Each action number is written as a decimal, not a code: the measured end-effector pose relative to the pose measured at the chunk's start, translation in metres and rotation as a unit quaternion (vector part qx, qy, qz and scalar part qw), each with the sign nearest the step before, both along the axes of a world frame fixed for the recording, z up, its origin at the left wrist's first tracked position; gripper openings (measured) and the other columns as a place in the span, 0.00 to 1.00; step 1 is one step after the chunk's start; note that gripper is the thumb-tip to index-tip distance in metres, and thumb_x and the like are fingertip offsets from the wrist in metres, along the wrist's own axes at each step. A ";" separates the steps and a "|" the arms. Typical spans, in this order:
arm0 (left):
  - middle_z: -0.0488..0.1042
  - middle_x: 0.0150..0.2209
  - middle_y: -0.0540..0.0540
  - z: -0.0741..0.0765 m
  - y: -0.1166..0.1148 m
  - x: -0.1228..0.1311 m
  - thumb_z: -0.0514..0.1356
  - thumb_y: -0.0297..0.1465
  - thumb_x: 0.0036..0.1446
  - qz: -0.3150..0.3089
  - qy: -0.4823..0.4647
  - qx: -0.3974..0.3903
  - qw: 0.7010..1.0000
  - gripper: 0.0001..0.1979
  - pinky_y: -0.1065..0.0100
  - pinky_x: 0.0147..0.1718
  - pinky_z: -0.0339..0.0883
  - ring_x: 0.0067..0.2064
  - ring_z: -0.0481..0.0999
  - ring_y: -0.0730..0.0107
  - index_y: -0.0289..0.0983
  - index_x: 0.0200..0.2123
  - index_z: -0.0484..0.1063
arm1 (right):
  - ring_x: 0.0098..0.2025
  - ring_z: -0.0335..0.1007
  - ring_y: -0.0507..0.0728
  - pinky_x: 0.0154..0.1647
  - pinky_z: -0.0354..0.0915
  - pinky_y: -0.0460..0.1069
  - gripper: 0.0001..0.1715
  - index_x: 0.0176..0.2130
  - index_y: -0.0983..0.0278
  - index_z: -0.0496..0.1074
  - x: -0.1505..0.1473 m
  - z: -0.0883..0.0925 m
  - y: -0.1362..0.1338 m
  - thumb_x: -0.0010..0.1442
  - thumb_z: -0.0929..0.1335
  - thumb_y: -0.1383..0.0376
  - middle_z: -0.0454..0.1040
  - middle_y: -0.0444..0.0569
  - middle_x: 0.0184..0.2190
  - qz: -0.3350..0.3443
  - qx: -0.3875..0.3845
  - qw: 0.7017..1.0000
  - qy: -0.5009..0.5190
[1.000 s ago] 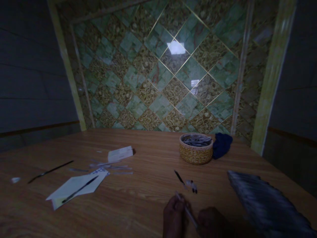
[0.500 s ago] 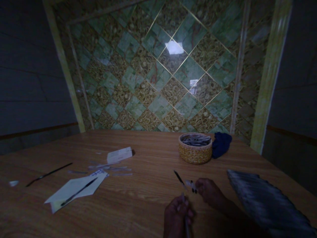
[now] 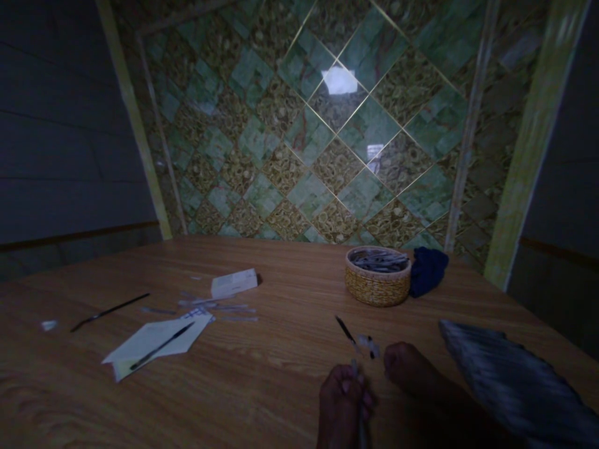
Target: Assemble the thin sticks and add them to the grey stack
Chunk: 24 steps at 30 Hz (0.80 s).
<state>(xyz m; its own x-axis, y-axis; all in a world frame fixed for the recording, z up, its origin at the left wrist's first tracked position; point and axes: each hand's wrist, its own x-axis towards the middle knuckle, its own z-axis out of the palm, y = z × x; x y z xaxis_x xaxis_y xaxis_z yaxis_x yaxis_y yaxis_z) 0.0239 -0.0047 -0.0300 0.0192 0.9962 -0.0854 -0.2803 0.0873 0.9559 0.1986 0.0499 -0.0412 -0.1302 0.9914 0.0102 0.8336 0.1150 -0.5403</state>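
My left hand [image 3: 343, 399] is closed round a slim, pale stick, perhaps a pen barrel [image 3: 355, 369], which points away from me. Just right of it, my right hand [image 3: 408, 368] is curled shut close to the tabletop; whatever its fingers hold, if anything, is hidden. Small whitish and black pieces [image 3: 369, 346] lie on the wood beyond the hands, too blurred to name. A short black pen-like piece [image 3: 345, 328] rests beside them, its pale end towards me.
A woven basket [image 3: 378, 290] full of slim sticks stands behind, against a dark blue cloth [image 3: 428, 271]. Dark slim items [image 3: 515, 380] lie in a row at right. Leftward are a white box [image 3: 234, 282], pale strips [image 3: 238, 308], paper [image 3: 159, 337] bearing a dark pen, and a thin black stick [image 3: 112, 310].
My right hand has drawn slightly back and right, away from the small pieces. My left hand keeps its hold on the stick. The whole view has shifted a little.
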 end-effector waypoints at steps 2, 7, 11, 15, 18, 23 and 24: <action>0.71 0.15 0.50 0.002 0.000 0.000 0.67 0.41 0.40 0.000 0.001 0.001 1.000 0.17 0.75 0.17 0.56 0.15 0.64 0.77 0.35 0.25 0.66 | 0.25 0.67 0.50 0.22 0.52 0.42 0.08 0.23 0.66 0.72 0.003 -0.003 -0.001 0.44 0.64 0.74 0.75 0.45 0.23 0.007 -0.003 1.000 0.010; 0.70 0.15 0.50 0.002 -0.001 0.000 0.66 0.40 0.41 -0.010 0.007 0.000 1.000 0.16 0.75 0.17 0.55 0.15 0.63 0.78 0.34 0.23 0.66 | 0.26 0.68 0.50 0.23 0.53 0.42 0.08 0.23 0.65 0.72 0.007 -0.012 0.000 0.42 0.64 0.74 0.75 0.44 0.24 -0.001 -0.009 1.000 0.017; 0.70 0.15 0.50 -0.003 0.001 0.001 0.65 0.39 0.43 -0.012 0.009 0.005 1.000 0.15 0.76 0.17 0.55 0.16 0.64 0.78 0.34 0.23 0.66 | 0.28 0.68 0.51 0.23 0.54 0.42 0.08 0.25 0.65 0.73 0.006 -0.013 0.000 0.43 0.65 0.72 0.76 0.45 0.26 -0.006 -0.012 1.000 0.013; 0.70 0.16 0.50 -0.006 0.003 0.001 0.64 0.38 0.44 -0.012 0.011 0.010 1.000 0.14 0.76 0.18 0.55 0.17 0.64 0.78 0.34 0.24 0.66 | 0.29 0.70 0.51 0.24 0.55 0.42 0.07 0.27 0.65 0.73 0.004 -0.001 -0.004 0.46 0.65 0.70 0.76 0.46 0.28 0.003 -0.009 1.000 0.000; 0.69 0.15 0.50 -0.006 0.002 0.001 0.63 0.38 0.44 -0.007 0.008 0.017 1.000 0.13 0.76 0.18 0.55 0.16 0.63 0.78 0.34 0.23 0.66 | 0.28 0.70 0.51 0.23 0.54 0.42 0.09 0.29 0.65 0.73 -0.003 0.012 -0.005 0.50 0.63 0.69 0.77 0.47 0.27 0.008 -0.004 1.000 -0.026; 0.69 0.16 0.50 -0.001 0.000 0.000 0.62 0.36 0.46 0.000 0.012 0.026 1.000 0.11 0.76 0.19 0.56 0.18 0.64 0.77 0.34 0.24 0.67 | 0.37 0.72 0.57 0.32 0.59 0.46 0.10 0.32 0.66 0.74 -0.032 0.031 0.003 0.55 0.63 0.67 0.77 0.54 0.34 0.022 0.033 0.994 -0.100; 0.69 0.16 0.51 0.000 0.000 0.000 0.63 0.36 0.45 0.011 0.009 0.026 1.000 0.11 0.76 0.19 0.56 0.18 0.64 0.77 0.35 0.23 0.66 | 0.39 0.72 0.59 0.35 0.60 0.47 0.11 0.34 0.67 0.74 -0.039 0.033 0.006 0.56 0.63 0.67 0.76 0.57 0.36 0.018 0.037 0.992 -0.118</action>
